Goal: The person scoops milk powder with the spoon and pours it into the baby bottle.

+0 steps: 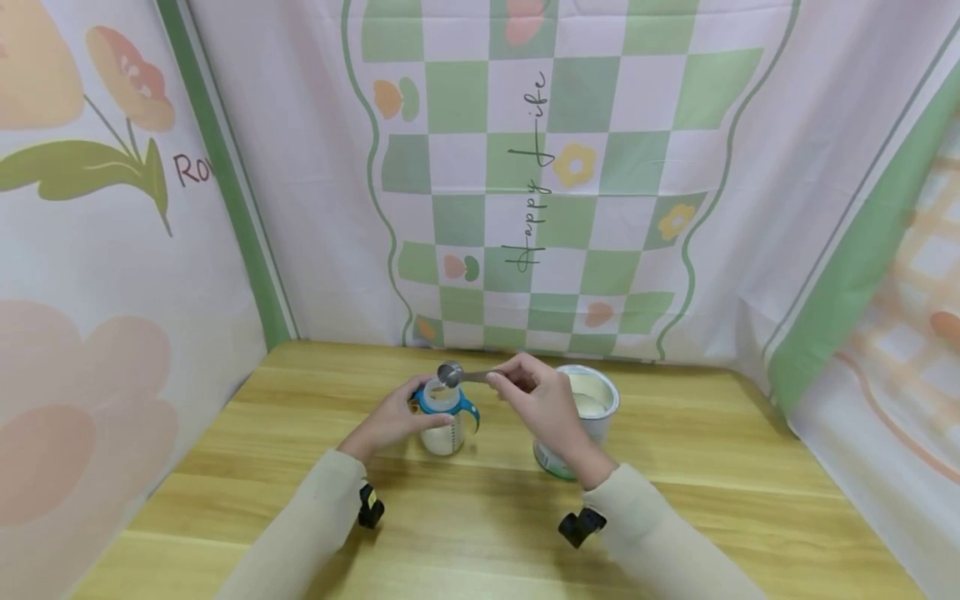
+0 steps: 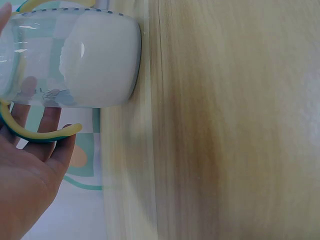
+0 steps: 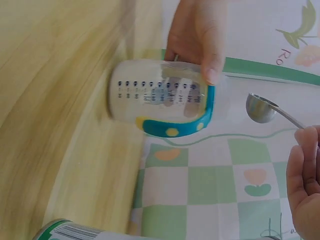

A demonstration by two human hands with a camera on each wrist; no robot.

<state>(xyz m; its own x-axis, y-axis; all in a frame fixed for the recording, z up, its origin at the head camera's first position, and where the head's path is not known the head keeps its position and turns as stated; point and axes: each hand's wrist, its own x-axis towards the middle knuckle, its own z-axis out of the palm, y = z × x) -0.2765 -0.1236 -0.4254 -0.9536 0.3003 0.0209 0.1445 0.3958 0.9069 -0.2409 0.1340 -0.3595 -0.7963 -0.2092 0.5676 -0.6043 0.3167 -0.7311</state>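
Observation:
A clear baby bottle (image 1: 444,435) with a blue-and-yellow handle ring (image 3: 175,127) stands on the wooden table, its lower part full of white contents (image 2: 102,57). Around its upper part, my left hand (image 1: 397,421) grips it, thumb across the near side and fingers behind. My right hand (image 1: 542,402) pinches the handle of a metal measuring spoon (image 1: 452,374). The spoon's bowl is over the bottle's open mouth (image 1: 441,392), tilted in the head view. Behind my right hand stands an open tin (image 1: 603,425) with pale powder (image 1: 588,406) inside, partly hidden by that hand.
The wooden table (image 1: 480,533) runs back to a hanging printed cloth (image 1: 525,208) with green checks. More printed cloth (image 1: 97,292) closes the left side and the right side. Each sleeve carries a small black wrist camera (image 1: 581,527).

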